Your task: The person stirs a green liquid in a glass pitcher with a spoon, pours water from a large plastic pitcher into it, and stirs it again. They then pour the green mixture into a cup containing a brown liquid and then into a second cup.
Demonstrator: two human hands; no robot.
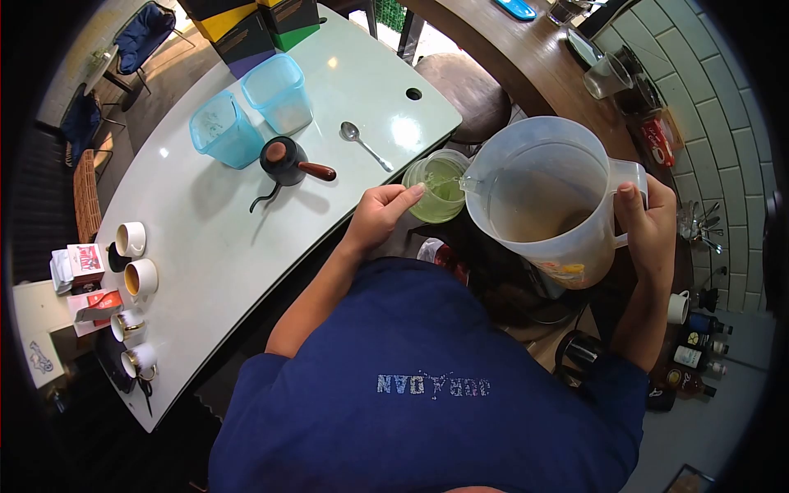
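Observation:
A large translucent plastic pitcher (538, 185) is tilted to the left, with my right hand (653, 226) closed around its handle. Cloudy liquid shows in its bottom. From its spout a clear stream runs into a see-through plastic cup (436, 209) that looks pale green inside. My left hand (380, 218) is closed at the cup's near left rim, thumb on top; the fingers beneath are partly hidden. On the white table left of the cup lie a metal spoon (366, 146) and a black gooseneck kettle (282, 164) with a wooden handle.
Two light-blue plastic containers (226, 135) stand behind the kettle, near stacked coloured boxes (246, 37). Several mugs (141, 278) line the table's far left. A wooden counter (514, 41) with cups, bottles (690, 357) and utensils (701, 226) runs along the tiled wall. A round stool (464, 86) stands beyond.

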